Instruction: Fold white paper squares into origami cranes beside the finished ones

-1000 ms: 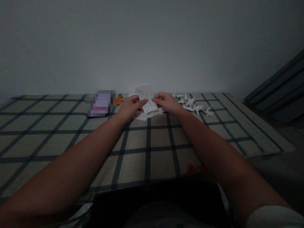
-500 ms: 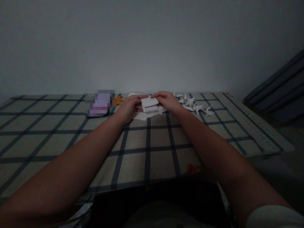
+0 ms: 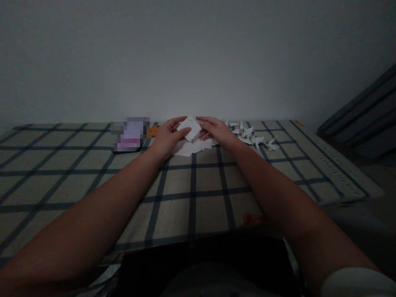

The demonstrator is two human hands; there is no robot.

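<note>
A small white folded paper square [image 3: 191,127] is held above the table, turned so one corner points toward me. My left hand [image 3: 168,134] pinches its left side, thumb across the front and fingers behind. At its right corner is my right hand [image 3: 216,130], its thumb and fingers closed around the edge. Beneath both hands lie loose white paper sheets [image 3: 185,149] in an overlapping pile. Several folded white paper cranes [image 3: 247,132] sit just to the right of my right hand.
A phone [image 3: 130,134], blurred out, lies on the left, beside an orange object [image 3: 153,131]. The checked tablecloth [image 3: 207,177] covers the table, which meets a plain wall [image 3: 198,62]. Another orange item [image 3: 252,218] is at the near edge. A dark curtain [image 3: 365,119] hangs at right.
The folded paper has turned from lying square-on to a diamond position and come up slightly. My left thumb now shows on its front, and my right fingers have shifted to its right corner.
</note>
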